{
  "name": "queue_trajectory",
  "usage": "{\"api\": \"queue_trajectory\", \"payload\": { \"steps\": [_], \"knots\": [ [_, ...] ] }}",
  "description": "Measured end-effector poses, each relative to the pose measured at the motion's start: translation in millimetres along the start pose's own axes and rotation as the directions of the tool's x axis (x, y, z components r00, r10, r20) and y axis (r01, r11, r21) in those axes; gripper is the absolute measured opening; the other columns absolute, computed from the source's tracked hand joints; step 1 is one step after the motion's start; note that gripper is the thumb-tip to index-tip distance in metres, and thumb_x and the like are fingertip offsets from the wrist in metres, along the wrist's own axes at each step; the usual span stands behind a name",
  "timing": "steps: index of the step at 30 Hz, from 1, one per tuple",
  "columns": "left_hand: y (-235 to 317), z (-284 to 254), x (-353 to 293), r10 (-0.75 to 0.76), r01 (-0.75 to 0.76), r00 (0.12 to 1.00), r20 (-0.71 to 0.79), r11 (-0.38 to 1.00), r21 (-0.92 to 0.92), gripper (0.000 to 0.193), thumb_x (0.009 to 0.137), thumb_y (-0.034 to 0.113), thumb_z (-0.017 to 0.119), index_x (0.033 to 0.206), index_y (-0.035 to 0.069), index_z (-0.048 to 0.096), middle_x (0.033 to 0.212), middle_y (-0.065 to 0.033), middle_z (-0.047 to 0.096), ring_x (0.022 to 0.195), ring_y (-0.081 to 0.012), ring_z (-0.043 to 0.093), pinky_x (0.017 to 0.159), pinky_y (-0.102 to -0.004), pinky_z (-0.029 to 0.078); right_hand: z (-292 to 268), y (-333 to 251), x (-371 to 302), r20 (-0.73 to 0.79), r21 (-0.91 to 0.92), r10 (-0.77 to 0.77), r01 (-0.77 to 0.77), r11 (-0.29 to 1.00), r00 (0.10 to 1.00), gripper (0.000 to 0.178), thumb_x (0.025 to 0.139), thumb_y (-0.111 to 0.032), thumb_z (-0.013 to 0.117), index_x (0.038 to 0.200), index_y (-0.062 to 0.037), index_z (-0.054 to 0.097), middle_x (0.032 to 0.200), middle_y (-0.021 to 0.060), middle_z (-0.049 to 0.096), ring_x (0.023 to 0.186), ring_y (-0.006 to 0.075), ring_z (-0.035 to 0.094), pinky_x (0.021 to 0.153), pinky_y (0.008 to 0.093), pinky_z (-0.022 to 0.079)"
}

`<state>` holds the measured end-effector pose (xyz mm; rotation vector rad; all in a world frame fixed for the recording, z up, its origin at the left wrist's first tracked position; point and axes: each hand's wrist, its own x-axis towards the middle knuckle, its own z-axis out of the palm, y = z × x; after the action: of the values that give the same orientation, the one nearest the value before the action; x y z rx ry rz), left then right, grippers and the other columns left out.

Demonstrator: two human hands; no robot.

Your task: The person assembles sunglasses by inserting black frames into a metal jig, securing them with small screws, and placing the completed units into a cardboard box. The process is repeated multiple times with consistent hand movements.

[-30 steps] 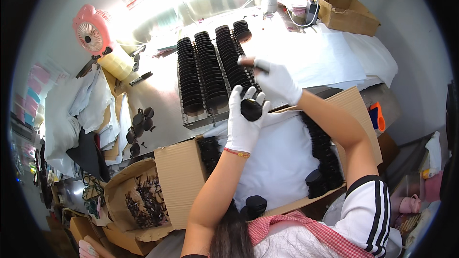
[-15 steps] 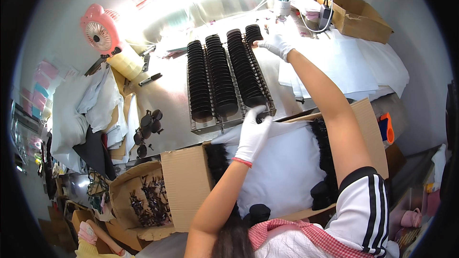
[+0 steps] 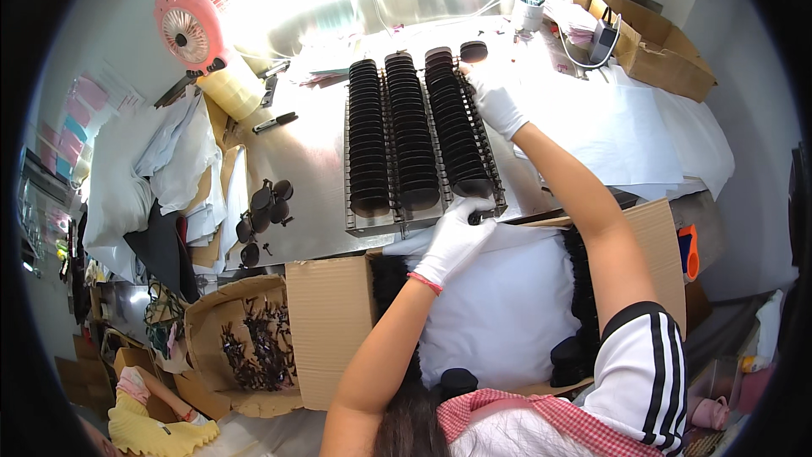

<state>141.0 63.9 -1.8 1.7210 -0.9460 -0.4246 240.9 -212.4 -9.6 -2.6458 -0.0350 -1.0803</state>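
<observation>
A metal rack [image 3: 372, 225] on the table holds three long rows of dark round lenses [image 3: 413, 144], set on edge close together. My left hand [image 3: 452, 241], in a white glove, is at the near end of the right row; its fingers are curled round a small dark piece [image 3: 475, 217] that I cannot identify. At the far right side of the rack is my right hand [image 3: 501, 108], also gloved. Its fingers are drawn together against the row, and glare hides what they hold. Just beyond them lies a dark round disc [image 3: 474, 52].
Below the rack, an open carton [image 3: 330, 330] holds a white cloth [image 3: 499, 305] and stacks of black discs [image 3: 458, 382]. A box of small dark parts [image 3: 203, 322] stands left. Dark lenses [image 3: 269, 203], a marker [image 3: 275, 122] and a pink fan [image 3: 190, 30] are about. Another person's sleeve [image 3: 161, 436] shows lower left.
The short stack of discs beside my right hand has given way to one visible disc. My right hand has come slightly nearer along the rack. My left fingers have closed further; the whole view has shifted.
</observation>
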Motion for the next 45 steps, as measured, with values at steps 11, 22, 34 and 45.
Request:
{"api": "queue_trajectory", "payload": {
  "steps": [11,22,34,45],
  "knots": [
    [75.6,0.2,-16.1,-0.444,0.068,0.896,-0.018,0.177,-0.982,0.049,0.103,0.028,0.055,0.147,0.02,0.035,0.136,-0.0054,0.05,0.119,-0.0194,0.054,0.094,-0.0426,0.052,-114.2,-141.5,-36.9,0.265,0.543,0.214,-0.329,0.773,0.94,0.038,0.092,-0.012,0.059,0.128,-0.0137,0.067,0.09,0.0163,0.07,0.071,0.0248,0.065,0.07,0.0341,0.054],
    [60.7,2.7,-42.6,-0.336,0.093,0.937,0.098,-0.03,-0.995,0.031,0.1,0.016,0.054,0.131,0.023,0.053,0.131,-0.0085,0.056,0.12,-0.0268,0.056,0.09,-0.0412,0.055,-51.8,-19.3,35.8,0.078,0.134,0.479,-0.485,0.864,0.874,0.066,0.092,-0.038,0.07,0.141,0.002,0.05,0.139,0.0165,0.057,0.124,0.0271,0.057,0.104,0.0363,0.045],
    [30.6,16.4,-81.5,-0.18,0.227,0.953,0.245,-0.116,-0.967,0.067,0.089,0.038,0.073,0.146,0.024,0.04,0.135,-0.0084,0.051,0.119,-0.0251,0.059,0.088,-0.0355,0.061,35.7,48.0,24.0,-0.011,0.409,0.338,-0.304,0.86,0.941,0.027,0.096,-0.021,0.063,0.123,-0.0152,0.07,0.085,0.0183,0.073,0.071,0.0259,0.069,0.068,0.035,0.055],
    [62.5,18.4,-82.3,-0.397,0.175,0.913,0.09,0.183,-0.968,0.043,0.097,0.014,0.062,0.137,0.021,0.049,0.125,-0.0027,0.056,0.116,-0.0192,0.058,0.096,-0.0417,0.054,-74.2,-58.0,-6.0,-0.078,0.517,0.396,-0.302,0.801,0.915,0.032,0.093,-0.008,0.06,0.121,-0.0159,0.071,0.097,0.009,0.075,0.078,0.0138,0.069,0.074,0.0269,0.053]
  ]
}}
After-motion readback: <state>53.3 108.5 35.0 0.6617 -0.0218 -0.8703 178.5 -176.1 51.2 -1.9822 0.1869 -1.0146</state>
